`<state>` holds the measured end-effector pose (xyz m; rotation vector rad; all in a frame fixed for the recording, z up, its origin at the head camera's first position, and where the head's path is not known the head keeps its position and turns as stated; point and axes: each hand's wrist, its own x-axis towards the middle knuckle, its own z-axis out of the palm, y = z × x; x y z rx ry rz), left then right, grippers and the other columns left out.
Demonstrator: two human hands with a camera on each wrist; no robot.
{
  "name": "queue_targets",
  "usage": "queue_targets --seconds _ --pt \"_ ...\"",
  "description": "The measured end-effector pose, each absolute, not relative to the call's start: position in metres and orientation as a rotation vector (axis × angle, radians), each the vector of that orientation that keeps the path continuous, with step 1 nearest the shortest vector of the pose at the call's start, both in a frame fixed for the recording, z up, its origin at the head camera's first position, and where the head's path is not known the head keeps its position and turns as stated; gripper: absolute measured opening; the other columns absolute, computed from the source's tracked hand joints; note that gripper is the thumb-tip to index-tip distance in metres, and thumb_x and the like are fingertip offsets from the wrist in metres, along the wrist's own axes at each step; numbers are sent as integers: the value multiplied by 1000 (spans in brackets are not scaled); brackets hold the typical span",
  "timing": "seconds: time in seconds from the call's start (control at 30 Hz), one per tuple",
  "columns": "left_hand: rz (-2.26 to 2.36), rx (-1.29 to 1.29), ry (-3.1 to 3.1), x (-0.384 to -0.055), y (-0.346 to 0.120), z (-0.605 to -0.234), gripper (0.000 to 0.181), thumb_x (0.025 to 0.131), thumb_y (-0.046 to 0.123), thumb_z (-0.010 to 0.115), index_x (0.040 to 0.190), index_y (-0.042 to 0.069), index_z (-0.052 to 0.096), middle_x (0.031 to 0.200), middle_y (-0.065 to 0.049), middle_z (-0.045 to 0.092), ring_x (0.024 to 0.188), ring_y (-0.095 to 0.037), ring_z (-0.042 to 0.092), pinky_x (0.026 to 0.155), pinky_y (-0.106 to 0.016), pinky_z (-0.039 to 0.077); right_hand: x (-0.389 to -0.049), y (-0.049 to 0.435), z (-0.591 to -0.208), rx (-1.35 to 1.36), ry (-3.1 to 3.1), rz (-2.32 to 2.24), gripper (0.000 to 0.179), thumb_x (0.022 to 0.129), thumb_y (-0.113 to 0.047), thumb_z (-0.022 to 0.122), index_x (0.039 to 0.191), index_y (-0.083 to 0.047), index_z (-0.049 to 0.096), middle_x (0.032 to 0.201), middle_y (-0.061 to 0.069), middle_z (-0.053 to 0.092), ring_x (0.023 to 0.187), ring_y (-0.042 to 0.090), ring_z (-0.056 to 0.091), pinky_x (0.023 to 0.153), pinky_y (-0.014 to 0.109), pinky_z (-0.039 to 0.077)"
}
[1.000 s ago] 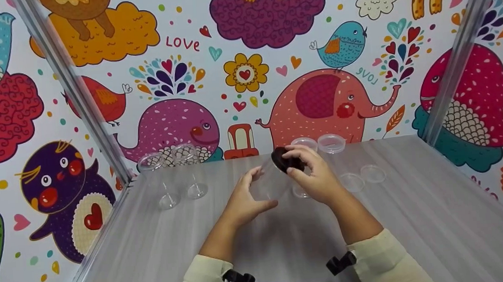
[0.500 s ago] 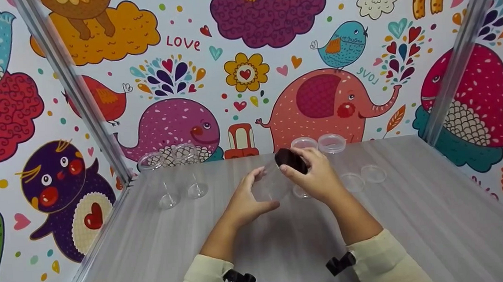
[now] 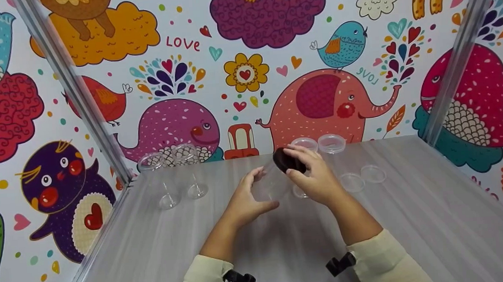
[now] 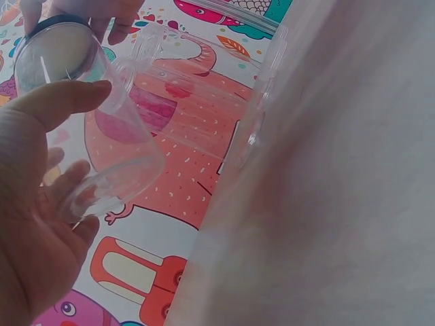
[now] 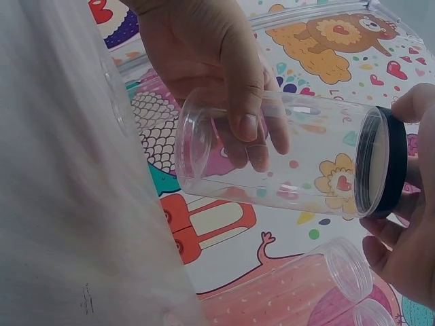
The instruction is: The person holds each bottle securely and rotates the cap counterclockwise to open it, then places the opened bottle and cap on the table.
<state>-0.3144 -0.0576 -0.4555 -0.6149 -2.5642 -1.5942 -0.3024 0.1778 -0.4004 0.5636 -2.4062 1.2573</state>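
A clear plastic jar (image 3: 268, 183) is held tilted above the table, its black screw lid (image 3: 286, 161) toward the upper right. My left hand (image 3: 243, 202) grips the body near the base, thumb on one side and fingers on the other, as the left wrist view shows. My right hand (image 3: 318, 177) holds the lid by its edge between thumb and fingers. Seen from the right wrist, the lid (image 5: 393, 163) sits on the mouth of the jar (image 5: 299, 187), and the see-through body looks empty. Part of the lid is hidden by the right fingers.
Two clear jars, one of them the left jar (image 3: 153, 162), stand at the back left. Behind the right hand stand two more, including the right jar (image 3: 332, 145). Beside them lie clear round pieces (image 3: 373, 174). A cartoon-printed wall (image 3: 249, 110) backs the grey table (image 3: 153, 254).
The right hand's fingers have shifted round the lid: they turned over it half a second ago, then moved back to nearly the earlier grip. The left hand and jar stay almost still.
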Motion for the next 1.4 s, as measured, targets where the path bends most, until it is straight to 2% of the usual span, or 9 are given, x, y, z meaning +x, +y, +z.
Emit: queue_targets --seconds 0.2,0.37,0.43,0.53,0.73,0.87,1.0,1.27,1.4 --pt "-1585 -635 -2556 -315 -58 -456 101 77 38 95 161 24 42 160 1 53 153 -24 46 129 -59 37 -301 177 -399 595 -2394 1354 53 95 -14 60 146 -29 67 163 -7 54 155 26 45 120 61 47" --pt "-1592 -634 -2556 -316 -58 -457 102 77 39 95 162 21 42 160 -1 53 152 -25 46 129 -60 37 -300 177 -398 607 -2382 1409 55 95 -10 59 145 -32 67 165 -7 52 155 26 46 120 58 49" --pt "-1594 -634 -2551 -316 -58 -457 103 76 39 96 162 20 42 160 -1 53 152 -26 46 129 -60 37 -300 177 -398 625 -2351 1416 54 95 -11 62 146 -29 66 165 -4 52 154 27 47 121 59 47" --pt "-1591 -628 -2551 -317 -58 -458 103 76 39 96 161 21 42 160 -2 53 152 -26 46 128 -61 37 -301 177 -400 610 -2312 1382 51 97 -20 68 148 -25 64 163 0 55 152 29 48 120 61 48" --pt "-1576 -567 -2599 -316 -57 -457 103 74 41 96 161 29 42 160 1 52 152 -23 47 127 -59 39 -305 178 -399 420 -2346 1281 57 95 -47 75 146 -23 66 147 7 64 134 31 55 110 59 54" --pt "-1572 -565 -2604 -315 -57 -457 103 74 41 96 161 29 42 161 1 51 152 -23 47 128 -58 39 -305 177 -397 318 -2420 1286 62 93 -55 76 146 -24 65 144 11 62 125 34 59 105 57 58" --pt "-1575 -568 -2605 -315 -57 -457 104 74 41 96 162 28 42 161 0 51 153 -24 46 128 -59 39 -304 177 -397 304 -2438 1312 60 92 -54 79 143 -24 68 143 10 61 119 35 64 102 56 61" --pt "-1574 -585 -2585 -316 -57 -457 103 74 41 96 161 27 42 161 -1 51 153 -24 46 128 -60 39 -302 177 -398 433 -2389 1288 44 96 -43 76 135 -23 74 145 7 64 140 32 52 115 63 50" --pt "-1573 -587 -2582 -316 -58 -457 103 75 41 96 161 26 42 161 -1 51 153 -25 46 128 -60 38 -302 178 -398 491 -2370 1271 41 96 -38 74 135 -25 74 148 5 63 143 33 49 117 67 43"
